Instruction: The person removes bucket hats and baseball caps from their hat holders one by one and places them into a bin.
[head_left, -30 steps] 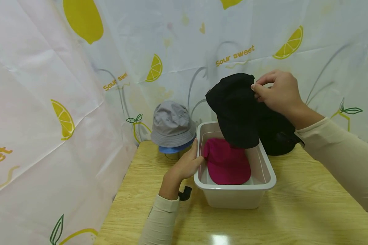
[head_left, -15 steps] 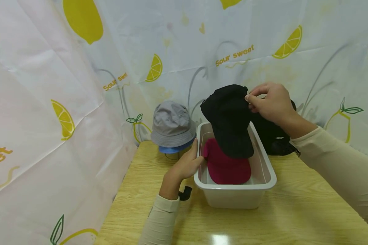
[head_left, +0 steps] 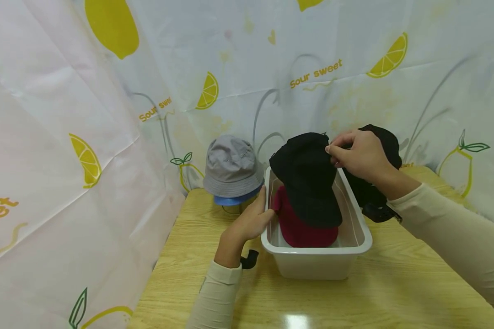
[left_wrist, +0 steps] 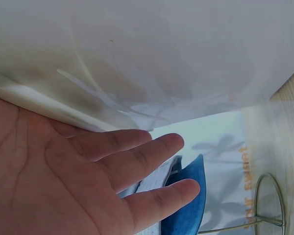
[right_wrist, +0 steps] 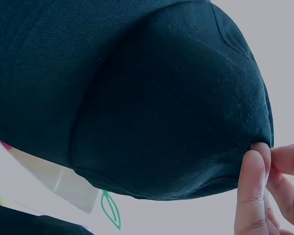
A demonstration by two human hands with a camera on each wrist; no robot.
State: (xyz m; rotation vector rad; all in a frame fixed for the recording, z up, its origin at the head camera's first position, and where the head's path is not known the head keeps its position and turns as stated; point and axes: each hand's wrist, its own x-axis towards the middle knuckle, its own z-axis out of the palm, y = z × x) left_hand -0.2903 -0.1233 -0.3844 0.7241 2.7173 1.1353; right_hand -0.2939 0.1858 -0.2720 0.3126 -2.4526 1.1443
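Observation:
With thumb and fingertips, my right hand [head_left: 360, 153] pinches the top of a black baseball cap [head_left: 308, 178]. The cap hangs brim down over the white plastic bin [head_left: 317, 250], and its brim overlaps a magenta cap [head_left: 304, 235] inside. In the right wrist view the black cap [right_wrist: 171, 103] fills most of the picture, with the pinching fingertips at its crown. My left hand [head_left: 249, 221] rests at the bin's left rim, thumb over the edge. In the left wrist view that hand [left_wrist: 103, 176] shows its palm, fingers straight beneath the bin's rim [left_wrist: 68, 110].
A grey bucket hat [head_left: 232, 167] sits over a blue hat [head_left: 230, 201] on a wire stand [head_left: 231, 209], left of the bin. More black headwear [head_left: 380, 144] stands behind my right hand. A lemon-print sheet [head_left: 238, 59] hangs behind the wooden table [head_left: 201, 237].
My right hand has lowered the black cap toward the bin and slightly left, so its brim now covers more of the magenta cap. My left hand has stayed at the rim.

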